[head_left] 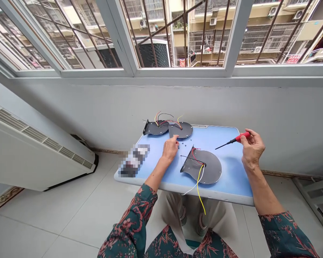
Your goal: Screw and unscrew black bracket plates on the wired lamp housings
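While the right hand (254, 148) grasps a red screwdriver (237, 138), its tip touching nothing, the left hand (170, 147) sits curled by one black wired housing (187, 130), its grip impossible to tell; item, a second housing (150, 129), touching the first at the table's (156, 172) far edge; item, a nearer housing (211, 168), yellow wire end hanging free; item, loose screws (185, 146) between, not seated, whether removed or spare unclear; screw holes too small to judge, undersides hidden, left-side objects (134, 161) pixelated beyond reading
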Motion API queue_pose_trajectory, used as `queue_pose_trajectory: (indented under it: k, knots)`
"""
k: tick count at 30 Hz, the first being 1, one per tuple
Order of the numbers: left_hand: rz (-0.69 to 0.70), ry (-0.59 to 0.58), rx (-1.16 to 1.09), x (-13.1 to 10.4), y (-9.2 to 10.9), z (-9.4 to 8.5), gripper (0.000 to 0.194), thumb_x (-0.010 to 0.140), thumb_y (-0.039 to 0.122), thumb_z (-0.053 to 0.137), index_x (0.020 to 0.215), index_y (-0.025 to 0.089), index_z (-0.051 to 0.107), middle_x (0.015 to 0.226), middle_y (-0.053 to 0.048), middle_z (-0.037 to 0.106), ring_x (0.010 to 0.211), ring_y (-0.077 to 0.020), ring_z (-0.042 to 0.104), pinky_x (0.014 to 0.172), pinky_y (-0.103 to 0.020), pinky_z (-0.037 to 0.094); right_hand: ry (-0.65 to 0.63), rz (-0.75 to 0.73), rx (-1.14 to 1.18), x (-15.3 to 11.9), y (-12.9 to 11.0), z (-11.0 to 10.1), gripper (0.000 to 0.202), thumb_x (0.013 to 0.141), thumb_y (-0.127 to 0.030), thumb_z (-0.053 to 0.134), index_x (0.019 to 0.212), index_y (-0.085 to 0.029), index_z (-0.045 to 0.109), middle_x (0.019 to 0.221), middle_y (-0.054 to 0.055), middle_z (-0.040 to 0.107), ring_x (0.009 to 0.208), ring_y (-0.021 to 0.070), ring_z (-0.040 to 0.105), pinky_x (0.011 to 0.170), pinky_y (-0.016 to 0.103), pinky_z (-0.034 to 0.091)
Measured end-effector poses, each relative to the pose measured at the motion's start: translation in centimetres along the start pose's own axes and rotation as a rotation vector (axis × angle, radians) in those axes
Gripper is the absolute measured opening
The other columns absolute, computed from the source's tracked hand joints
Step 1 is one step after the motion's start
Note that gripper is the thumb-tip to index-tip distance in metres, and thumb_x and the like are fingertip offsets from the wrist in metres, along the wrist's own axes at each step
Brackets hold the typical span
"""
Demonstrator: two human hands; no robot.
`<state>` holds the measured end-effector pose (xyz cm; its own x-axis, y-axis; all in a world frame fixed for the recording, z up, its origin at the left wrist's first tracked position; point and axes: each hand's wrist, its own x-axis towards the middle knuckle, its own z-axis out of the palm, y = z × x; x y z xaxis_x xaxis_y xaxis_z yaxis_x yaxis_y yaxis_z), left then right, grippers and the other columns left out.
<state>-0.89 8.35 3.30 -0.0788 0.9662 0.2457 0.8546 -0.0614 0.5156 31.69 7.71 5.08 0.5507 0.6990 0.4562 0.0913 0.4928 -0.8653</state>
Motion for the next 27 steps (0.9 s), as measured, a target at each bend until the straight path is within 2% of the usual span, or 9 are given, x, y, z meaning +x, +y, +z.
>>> queue_pose_trajectory:
  k: [4, 7, 9, 12, 15, 17, 19, 22, 27]
  knots:
    - [0.014, 0.034, -0.052, -0.9, 0.0, 0.1, 0.041, 0.086, 0.004, 0.058, 0.121, 0.02, 0.069, 0.102, -0.007, 0.079, 0.097, -0.0215, 0.074, 0.09, -0.029, 0.052, -0.013, 0.04, 0.03, -0.1, -0.7, 0.0, 0.043, 0.067, -0.033, 0.079, 0.107, -0.019, 0.071, 0.085, 0.0, 0.069, 0.079, 0.0156, 0.069, 0.079, 0.039, 0.064]
    - [0.001, 0.121, -0.098, -3.3, 0.1, -0.8, 0.026, 0.091, 0.014, 0.058, 0.111, 0.022, 0.072, 0.112, -0.009, 0.078, 0.102, -0.0228, 0.073, 0.092, -0.03, 0.052, -0.057, 0.211, 0.123, 0.4, -2.1, -0.7, 0.034, 0.064, -0.033, 0.073, 0.095, -0.021, 0.067, 0.073, -0.003, 0.063, 0.067, 0.0139, 0.064, 0.064, 0.032, 0.061]
    - [-0.073, 0.081, -0.187, -5.6, 0.0, -1.4, 0.018, 0.094, 0.023, 0.057, 0.102, 0.023, 0.073, 0.098, -0.006, 0.079, 0.091, -0.0217, 0.074, 0.086, -0.03, 0.053, -0.219, 0.439, 0.133, 0.4, -3.2, -1.2, 0.029, 0.061, -0.03, 0.068, 0.088, -0.021, 0.064, 0.068, -0.004, 0.059, 0.054, 0.012, 0.056, 0.044, 0.025, 0.05]
    - [-0.192, -0.128, -0.374, -9.1, 0.3, -1.9, 0.022, 0.094, 0.035, 0.055, 0.094, 0.023, 0.074, 0.082, -0.002, 0.077, 0.072, -0.0193, 0.073, 0.074, -0.028, 0.054, -0.566, 0.728, -0.103, -0.9, -4.3, -1.9, 0.023, 0.058, -0.026, 0.067, 0.08, -0.02, 0.062, 0.062, -0.004, 0.054, 0.041, 0.0073, 0.04, 0.032, 0.019, 0.024]
    - [-0.209, -0.262, -0.491, -11.1, 1.1, -1.8, 0.029, 0.091, 0.039, 0.054, 0.094, 0.022, 0.076, 0.075, 0.0, 0.075, 0.065, -0.0179, 0.071, 0.068, -0.027, 0.052, -0.797, 0.692, -0.532, -3.4, -4.6, -2.1, 0.018, 0.069, -0.031, 0.072, 0.074, -0.021, 0.058, 0.053, -0.006, 0.05, 0.038, 0.0078, 0.037, 0.031, 0.019, 0.022]
    - [-0.158, -0.269, -0.503, -11.5, 1.7, -1.6, 0.035, 0.091, 0.043, 0.051, 0.09, 0.02, 0.077, 0.071, 0.0, 0.071, 0.064, -0.0177, 0.068, 0.067, -0.027, 0.05, -0.907, 0.609, -0.739, -4.9, -4.8, -2.0, 0.019, 0.08, -0.034, 0.069, 0.074, -0.021, 0.057, 0.052, -0.004, 0.054, 0.037, 0.0089, 0.039, 0.031, 0.021, 0.026]
    - [-0.115, -0.259, -0.503, -11.5, 2.3, -1.4, 0.043, 0.092, 0.049, 0.049, 0.085, 0.017, 0.077, 0.069, -0.001, 0.069, 0.066, -0.0182, 0.066, 0.066, -0.027, 0.048, -0.984, 0.587, -0.801, -6.0, -5.0, -2.0, 0.018, 0.088, -0.032, 0.064, 0.076, -0.021, 0.057, 0.057, -0.002, 0.061, 0.038, 0.0085, 0.042, 0.034, 0.021, 0.031]
    - [-0.145, -0.229, -0.529, -11.6, 3.1, -1.1, 0.042, 0.088, 0.048, 0.053, 0.094, 0.015, 0.079, 0.081, -0.004, 0.075, 0.074, -0.0191, 0.066, 0.07, -0.027, 0.049, -0.96, 0.601, -0.785, -6.5, -5.4, -1.9, 0.014, 0.091, -0.027, 0.062, 0.08, -0.02, 0.056, 0.064, -0.002, 0.068, 0.038, 0.0073, 0.044, 0.036, 0.021, 0.033]
    - [-0.093, -0.278, -0.582, -12.4, 4.3, -0.3, 0.039, 0.084, 0.026, 0.052, 0.111, 0.017, 0.079, 0.092, -0.002, 0.078, 0.078, -0.0173, 0.068, 0.077, -0.025, 0.051, -0.796, 0.57, -0.792, -6.4, -5.7, -2.2, 0.005, 0.089, -0.02, 0.064, 0.087, -0.02, 0.06, 0.059, -0.005, 0.063, 0.04, 0.0086, 0.046, 0.038, 0.021, 0.034]
